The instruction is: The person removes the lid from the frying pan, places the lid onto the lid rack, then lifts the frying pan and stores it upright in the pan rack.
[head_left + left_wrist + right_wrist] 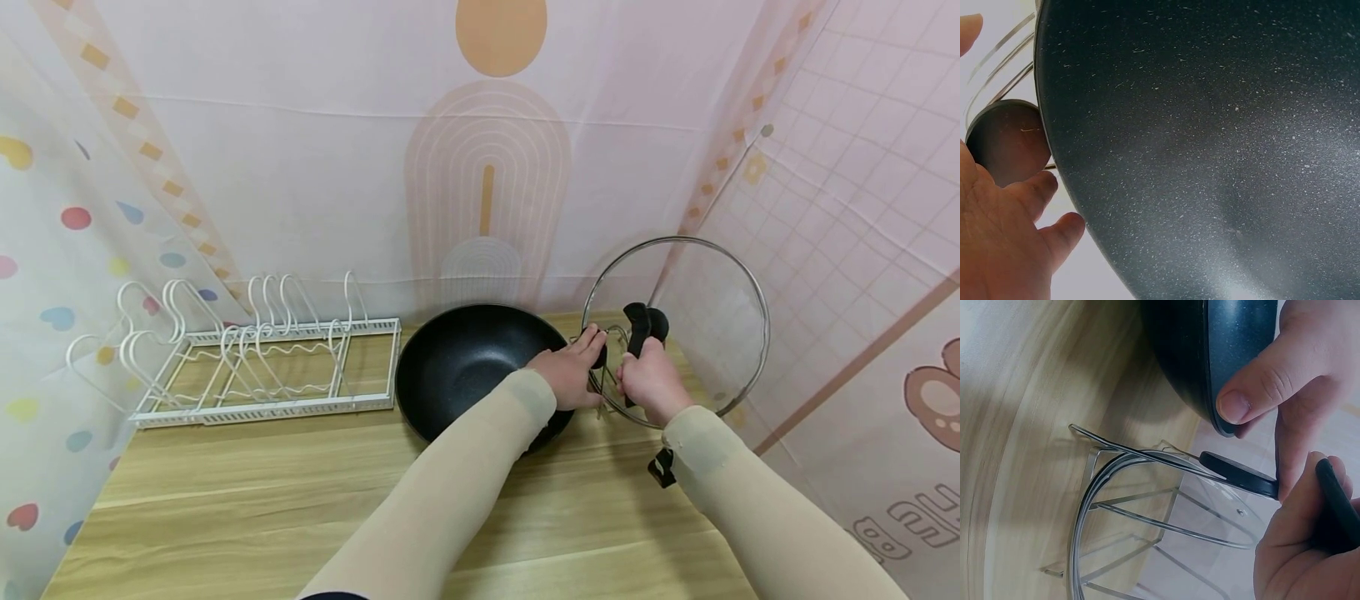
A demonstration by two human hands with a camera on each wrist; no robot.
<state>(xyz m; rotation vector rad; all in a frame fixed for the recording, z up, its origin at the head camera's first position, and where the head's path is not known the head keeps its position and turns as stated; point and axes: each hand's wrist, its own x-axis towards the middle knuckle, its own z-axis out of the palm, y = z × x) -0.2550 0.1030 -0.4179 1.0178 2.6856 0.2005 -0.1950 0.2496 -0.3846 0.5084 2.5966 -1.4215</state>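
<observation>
A black wok (480,367) with a speckled inside stands on the wooden table, its rim seen close up in the left wrist view. Over its right edge reaches my left hand (570,371), fingers extended to a black disc (1009,142) beside the rim. My right hand (654,379) grips the black handle (637,329) of a round glass lid (720,350) with a steel rim. The lid is upright at a small wire rack (1129,509) to the right of the wok. How the lid rests on the rack is partly hidden by the hands.
A white wire dish rack (262,408) with several tall loops stands to the left of the wok. Patterned curtains (322,192) hang behind and at both sides of the wooden table (300,500). A small black object (662,468) shows below the right wrist.
</observation>
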